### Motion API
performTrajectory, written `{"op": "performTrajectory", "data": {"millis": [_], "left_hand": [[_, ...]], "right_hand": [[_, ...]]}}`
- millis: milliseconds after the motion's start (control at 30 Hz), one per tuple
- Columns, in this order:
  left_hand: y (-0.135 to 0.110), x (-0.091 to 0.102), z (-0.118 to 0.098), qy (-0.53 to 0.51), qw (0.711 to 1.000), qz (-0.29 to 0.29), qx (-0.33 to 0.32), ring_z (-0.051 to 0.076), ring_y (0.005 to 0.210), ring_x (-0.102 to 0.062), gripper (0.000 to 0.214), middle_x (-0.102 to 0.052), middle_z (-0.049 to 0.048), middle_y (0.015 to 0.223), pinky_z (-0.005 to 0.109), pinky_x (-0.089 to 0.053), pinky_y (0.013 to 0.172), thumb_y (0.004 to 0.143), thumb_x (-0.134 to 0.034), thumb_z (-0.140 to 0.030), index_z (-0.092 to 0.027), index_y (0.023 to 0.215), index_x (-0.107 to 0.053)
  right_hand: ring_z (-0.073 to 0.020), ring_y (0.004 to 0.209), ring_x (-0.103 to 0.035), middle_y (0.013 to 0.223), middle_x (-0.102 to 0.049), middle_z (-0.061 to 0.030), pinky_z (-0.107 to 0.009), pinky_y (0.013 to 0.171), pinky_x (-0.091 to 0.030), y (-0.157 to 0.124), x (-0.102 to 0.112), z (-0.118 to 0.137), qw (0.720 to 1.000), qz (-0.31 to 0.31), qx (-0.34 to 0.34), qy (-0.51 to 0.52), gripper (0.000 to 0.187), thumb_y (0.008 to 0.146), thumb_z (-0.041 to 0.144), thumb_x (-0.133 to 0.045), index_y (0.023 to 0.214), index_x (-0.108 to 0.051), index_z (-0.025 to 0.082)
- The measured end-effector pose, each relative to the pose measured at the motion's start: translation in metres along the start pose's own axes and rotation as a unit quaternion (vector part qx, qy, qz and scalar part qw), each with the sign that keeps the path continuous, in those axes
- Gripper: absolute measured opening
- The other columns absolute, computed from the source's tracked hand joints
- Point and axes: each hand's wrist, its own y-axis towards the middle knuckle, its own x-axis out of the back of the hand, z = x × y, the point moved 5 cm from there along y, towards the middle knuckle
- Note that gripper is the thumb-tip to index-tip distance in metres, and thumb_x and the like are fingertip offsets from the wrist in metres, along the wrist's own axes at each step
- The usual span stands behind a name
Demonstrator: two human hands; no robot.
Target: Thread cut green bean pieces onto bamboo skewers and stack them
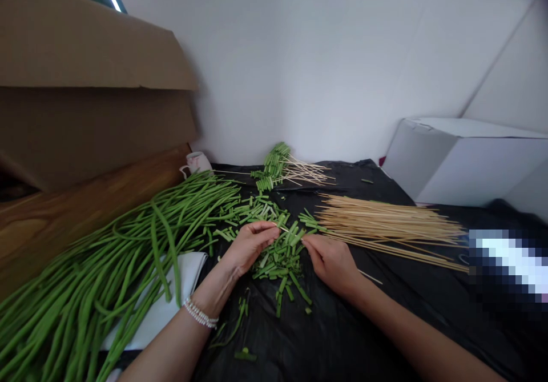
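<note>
Near the middle of the view, the fingers of my left hand are pinched at one end of a thin wooden skewer. My right hand is closed around the same skewer, whose other end sticks out behind it to the right. Short cut green bean pieces show between the two hands; whether any are threaded on the skewer I cannot tell. More cut pieces lie in a loose pile under and behind my hands. A beaded bracelet is on my left wrist.
Long whole green beans spread across the left, partly over a white sheet. Bare skewers lie to the right. Farther back are filled bean skewers and a mug. A cardboard box and a white box flank the black-covered table.
</note>
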Motion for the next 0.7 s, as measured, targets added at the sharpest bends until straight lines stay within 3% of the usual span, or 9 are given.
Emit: {"op": "performTrajectory", "data": {"millis": [233, 500, 600, 700], "left_hand": [[-0.002, -0.002, 0.0, 0.059, 0.998, 0.013, -0.022, 0.006, 0.059, -0.057, 0.017, -0.069, 0.0005, 0.07, 0.018, -0.043, 0.062, 0.061, -0.082, -0.021, -0.016, 0.075, -0.074], [-0.006, -0.011, 0.001, 0.145, 0.988, 0.042, -0.04, 0.014, 0.068, -0.061, 0.021, -0.072, 0.0048, 0.079, 0.026, -0.046, 0.071, 0.062, -0.08, -0.028, -0.015, 0.077, -0.075], [-0.003, -0.005, -0.006, 0.158, 0.984, 0.007, -0.085, 0.012, 0.065, -0.057, 0.022, -0.071, 0.0036, 0.078, 0.023, -0.044, 0.066, 0.067, -0.077, -0.033, -0.016, 0.081, -0.075], [0.0, 0.009, -0.019, 0.195, 0.969, -0.071, -0.136, 0.013, 0.064, -0.057, 0.026, -0.071, 0.0041, 0.077, 0.024, -0.044, 0.063, 0.074, -0.07, -0.038, -0.016, 0.087, -0.074]], "right_hand": [[-0.0145, 0.083, -0.065, 0.088, -0.07, -0.0053, -0.022, 0.077, -0.045, -0.001, 0.0, 0.002, 1.0, 0.001, -0.002, 0.013, 0.027, 0.095, 0.021, -0.037, 0.092, -0.064, 0.02], [-0.0145, 0.082, -0.065, 0.087, -0.07, -0.0049, -0.022, 0.076, -0.045, 0.0, 0.0, 0.004, 1.0, 0.016, 0.003, 0.024, 0.028, 0.095, 0.022, -0.037, 0.088, -0.064, 0.02], [-0.015, 0.08, -0.065, 0.087, -0.07, -0.0046, -0.023, 0.074, -0.044, 0.002, 0.003, 0.0, 1.0, -0.009, 0.003, 0.002, 0.027, 0.095, 0.023, -0.038, 0.092, -0.065, 0.02], [-0.0149, 0.077, -0.065, 0.085, -0.071, -0.0043, -0.023, 0.071, -0.044, 0.003, 0.008, -0.008, 0.998, -0.051, -0.015, -0.012, 0.026, 0.095, 0.024, -0.039, 0.094, -0.065, 0.02]]}}
